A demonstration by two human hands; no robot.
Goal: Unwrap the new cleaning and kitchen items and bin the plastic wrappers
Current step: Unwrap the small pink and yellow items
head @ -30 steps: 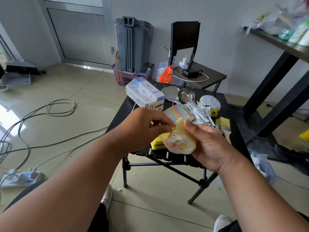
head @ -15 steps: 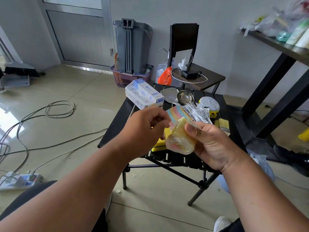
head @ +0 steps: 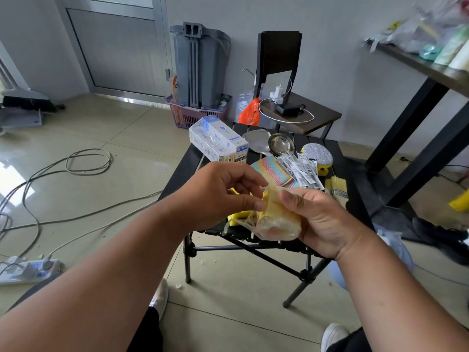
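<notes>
Pale yellow, soft sponge point(head: 275, 219) in crinkled clear wrapper point(head: 243, 221), held above black slatted worktop point(head: 185, 171). Right hand point(head: 327, 222) grip curled round the block; left hand point(head: 218, 196) grip pinching loose film at its top edge.

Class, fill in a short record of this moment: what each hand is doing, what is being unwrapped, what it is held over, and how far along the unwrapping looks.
right hand: grips the yellow sponge
left hand: fingers pinch the clear plastic wrapper at the sponge's end
held over: near edge of the black folding table
progress: wrapper partly loose, sponge not yet out
also on table: white boxes, metal ladle, paintbrush
</notes>
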